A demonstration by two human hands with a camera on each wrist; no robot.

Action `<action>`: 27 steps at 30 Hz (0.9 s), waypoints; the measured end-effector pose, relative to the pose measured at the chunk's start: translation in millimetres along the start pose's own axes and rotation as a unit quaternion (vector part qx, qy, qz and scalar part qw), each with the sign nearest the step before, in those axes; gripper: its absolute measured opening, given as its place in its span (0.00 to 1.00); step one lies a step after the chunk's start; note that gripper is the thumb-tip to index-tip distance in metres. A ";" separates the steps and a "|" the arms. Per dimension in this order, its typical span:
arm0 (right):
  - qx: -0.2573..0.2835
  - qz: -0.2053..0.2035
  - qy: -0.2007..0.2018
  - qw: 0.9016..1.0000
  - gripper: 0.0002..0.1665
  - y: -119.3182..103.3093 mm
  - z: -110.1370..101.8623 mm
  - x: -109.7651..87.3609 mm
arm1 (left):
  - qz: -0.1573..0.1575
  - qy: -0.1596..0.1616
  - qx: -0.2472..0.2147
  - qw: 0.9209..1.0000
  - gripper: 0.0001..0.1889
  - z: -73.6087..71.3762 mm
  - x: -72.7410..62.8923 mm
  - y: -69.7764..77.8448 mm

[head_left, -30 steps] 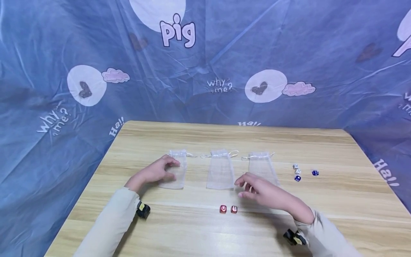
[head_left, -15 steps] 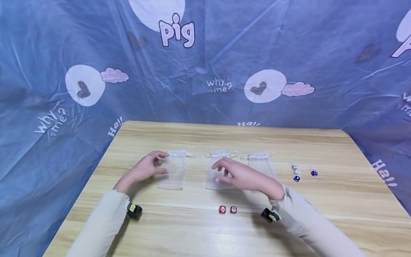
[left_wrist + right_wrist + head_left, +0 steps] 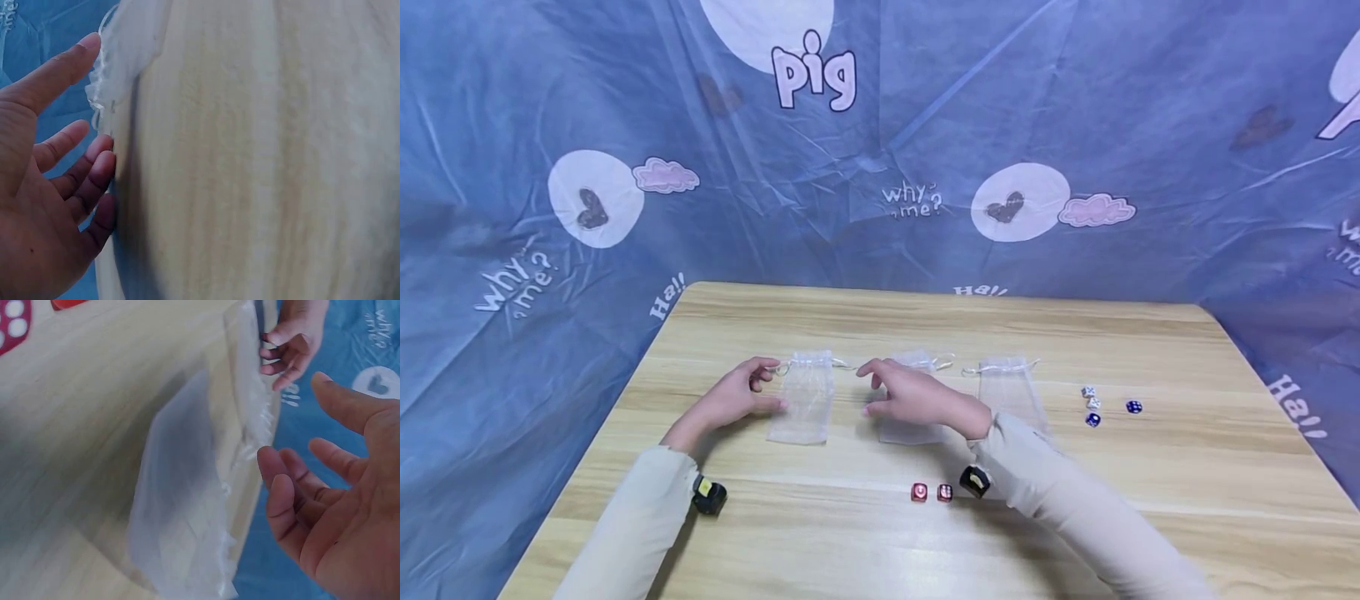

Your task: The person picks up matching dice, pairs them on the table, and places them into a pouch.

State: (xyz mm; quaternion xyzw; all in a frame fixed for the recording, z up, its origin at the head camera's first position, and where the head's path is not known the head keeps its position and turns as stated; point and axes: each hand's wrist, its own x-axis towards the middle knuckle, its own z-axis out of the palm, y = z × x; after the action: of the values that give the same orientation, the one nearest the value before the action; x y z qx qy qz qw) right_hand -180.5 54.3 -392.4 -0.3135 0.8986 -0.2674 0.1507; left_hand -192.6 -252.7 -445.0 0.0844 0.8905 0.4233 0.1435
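Three white sheer drawstring pouches lie flat in a row on the wooden table. My left hand (image 3: 732, 402) hovers at the left edge of the left pouch (image 3: 801, 408), thumb and fingers spread apart and holding nothing; the left wrist view shows that pouch (image 3: 134, 37) beyond the thumb. Over the middle pouch (image 3: 910, 432) is my right hand (image 3: 917, 395), its fingers loosely bent and nothing in them, reaching toward the gap beside the left pouch. The right wrist view has the middle pouch (image 3: 178, 469) below the hand. The right pouch (image 3: 1011, 396) lies behind the right forearm.
Two red dice, one (image 3: 919, 492) beside the other (image 3: 945, 492), sit in front of the middle pouch. To the right are two white dice (image 3: 1093, 402), a blue die (image 3: 1093, 420) and another blue die (image 3: 1134, 407). A printed blue cloth (image 3: 850, 233) hangs behind the table (image 3: 820, 533).
My right hand has moved left, from beside the right pouch to over the middle one. My left hand has drawn back left from above the left pouch to its edge.
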 end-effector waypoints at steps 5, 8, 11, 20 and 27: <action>0.002 0.029 -0.016 0.999 0.33 -5.3 12.1 20.5 | -0.003 0.000 -0.009 1.000 0.41 1.3 2.2 -5.5; -0.015 0.044 -0.016 0.999 0.34 -6.9 20.2 31.4 | -0.008 -0.004 -0.001 1.000 0.41 3.0 2.9 -6.4; -0.035 0.060 -0.017 0.997 0.35 -7.9 27.9 40.3 | -0.016 -0.004 0.020 1.000 0.43 3.9 2.5 -5.8; -0.005 0.077 -0.015 0.997 0.34 -5.3 41.5 54.3 | -0.019 0.010 0.098 0.995 0.44 5.4 0.9 -2.9; 0.039 0.086 -0.014 0.995 0.32 -2.9 45.0 60.7 | -0.015 0.009 0.117 0.993 0.45 7.1 0.1 -4.5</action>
State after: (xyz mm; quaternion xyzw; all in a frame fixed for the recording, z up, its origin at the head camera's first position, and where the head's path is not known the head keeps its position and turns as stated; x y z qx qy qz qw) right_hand -205.3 -4.1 -433.5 -0.2324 0.9090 -0.2839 0.1979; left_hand -190.5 -250.3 -452.9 0.0840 0.9362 0.3151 0.1312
